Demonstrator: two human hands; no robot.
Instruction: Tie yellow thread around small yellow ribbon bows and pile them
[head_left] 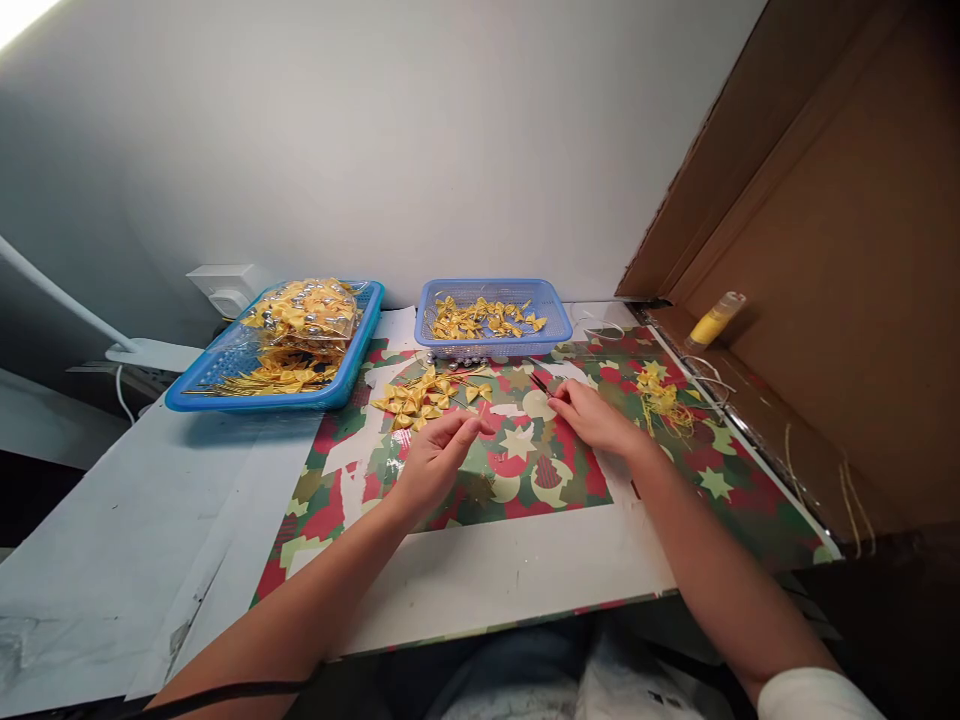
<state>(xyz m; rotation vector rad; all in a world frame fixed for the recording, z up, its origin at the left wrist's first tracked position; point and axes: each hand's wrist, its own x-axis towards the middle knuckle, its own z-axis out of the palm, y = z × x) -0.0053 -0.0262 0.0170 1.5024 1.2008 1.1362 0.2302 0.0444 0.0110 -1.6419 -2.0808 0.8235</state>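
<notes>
We look down on a worktable [487,575] covered in the middle of the frame by a patterned sheet [525,470] of red, green and cream shapes. Our left hand [435,462] lies just left of centre, its fingers curled loosely inward with the fingertips close to the thumb; whether anything small sits between them we cannot tell. Just above that hand, touching the sheet, is a loose pile of yellow bows [424,395], and the fingertips are near its lower edge.

Our right hand [596,415] rests just right of centre, fingers pinched on a thin dark tool [538,383] whose tip points up and left toward the bows. The tool is too slim for us to say what kind it is.

Above the hands, at the upper middle of the frame, a pale blue basket [491,345] holds more yellow bows; a row of small silver beads [457,360] lies along its front edge. To the upper left, a deeper blue tray [255,398] carries a clear bag of bows and beads with more bows under it. To the right of our right hand, a tangle of yellow thread [660,400] lies on the sheet. A yellow bottle [714,322] lies on its side at the upper right, against a brown cardboard wall [840,260]. A white lamp arm [60,298] crosses the far left.
</notes>
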